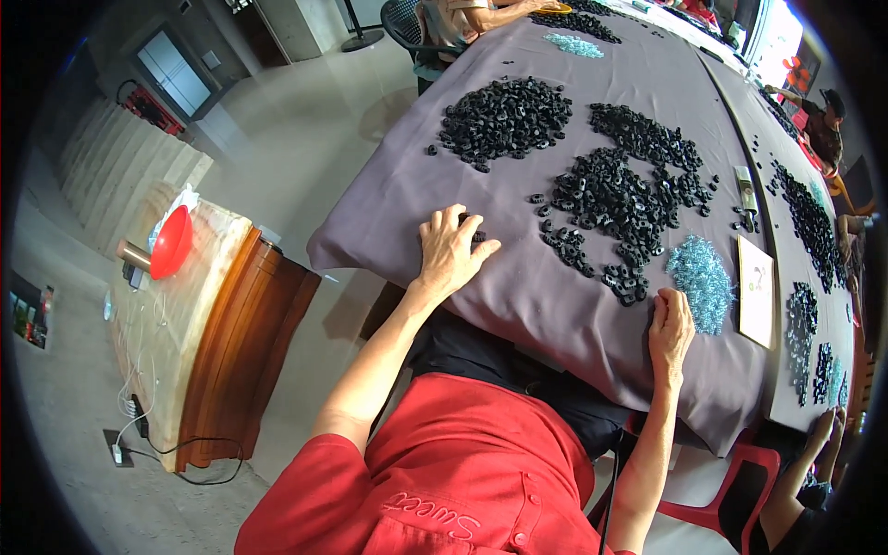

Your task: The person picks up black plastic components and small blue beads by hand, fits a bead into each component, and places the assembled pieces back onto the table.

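Note:
My left hand rests on the grey tablecloth near the table's edge, fingers spread. One or two small black plastic pieces show beside its fingertips. My right hand is on the cloth with its fingers curled together; what they hold, if anything, is hidden. Just right of it lies a pile of small clear bluish pieces. A large spread of black ring-like pieces covers the cloth between and beyond my hands. Farther left is another heap of black pieces.
A flat pale board and a tube lie to the right. Other people sit around the table, one with a hand at the far end. A wooden cabinet bearing a red bowl stands left. A red chair is at lower right.

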`<state>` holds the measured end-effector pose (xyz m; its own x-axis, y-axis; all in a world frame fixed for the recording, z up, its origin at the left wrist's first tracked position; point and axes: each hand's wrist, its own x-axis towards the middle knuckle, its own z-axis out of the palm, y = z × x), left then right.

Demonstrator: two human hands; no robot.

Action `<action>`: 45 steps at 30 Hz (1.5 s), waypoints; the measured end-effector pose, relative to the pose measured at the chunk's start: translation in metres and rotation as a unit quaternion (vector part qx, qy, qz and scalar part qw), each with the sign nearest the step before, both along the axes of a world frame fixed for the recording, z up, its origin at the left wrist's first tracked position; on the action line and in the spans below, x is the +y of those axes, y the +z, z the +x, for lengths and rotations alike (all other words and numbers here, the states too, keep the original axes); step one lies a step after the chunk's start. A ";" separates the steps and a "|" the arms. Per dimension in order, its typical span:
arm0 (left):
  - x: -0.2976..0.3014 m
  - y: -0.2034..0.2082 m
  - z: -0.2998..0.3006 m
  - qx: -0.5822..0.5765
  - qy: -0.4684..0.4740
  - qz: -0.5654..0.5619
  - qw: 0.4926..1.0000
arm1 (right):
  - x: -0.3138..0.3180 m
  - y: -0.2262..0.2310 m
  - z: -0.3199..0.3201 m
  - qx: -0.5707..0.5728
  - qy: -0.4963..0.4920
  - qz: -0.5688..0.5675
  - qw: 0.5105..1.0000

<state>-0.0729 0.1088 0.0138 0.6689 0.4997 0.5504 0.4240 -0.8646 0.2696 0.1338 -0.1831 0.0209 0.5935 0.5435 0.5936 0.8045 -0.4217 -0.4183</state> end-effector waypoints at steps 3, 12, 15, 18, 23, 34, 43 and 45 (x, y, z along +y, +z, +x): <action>0.007 0.001 0.000 0.006 -0.020 -0.002 1.000 | 0.000 0.000 -0.001 0.001 -0.006 -0.004 1.000; 0.026 0.000 0.004 0.036 -0.066 0.055 0.996 | 0.000 0.001 0.000 0.006 -0.005 -0.009 1.000; 0.025 -0.001 0.004 0.042 -0.055 0.060 0.996 | 0.000 0.001 0.000 0.010 -0.008 -0.008 1.000; 0.024 -0.002 -0.001 0.023 -0.056 0.044 0.997 | 0.000 0.001 -0.001 0.010 -0.005 -0.009 1.000; 0.034 0.007 -0.021 -0.216 -0.057 -0.267 0.937 | 0.000 -0.002 -0.002 0.015 -0.012 -0.013 1.000; 0.017 -0.042 -0.163 -0.101 0.004 -0.217 0.971 | 0.000 -0.002 0.004 0.016 -0.011 -0.024 1.000; 0.031 -0.126 -0.142 0.019 0.036 -0.257 0.966 | 0.000 0.000 -0.003 0.015 -0.014 0.000 1.000; 0.043 -0.144 -0.140 0.050 0.045 -0.319 0.945 | -0.001 0.001 -0.003 0.016 -0.011 0.008 1.000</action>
<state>-0.2129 0.1515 -0.1301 0.6404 0.7661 0.0538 0.5388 -0.4982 0.6793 0.1304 -0.1838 0.0218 0.6246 0.5202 0.5824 0.7807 -0.4326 -0.4509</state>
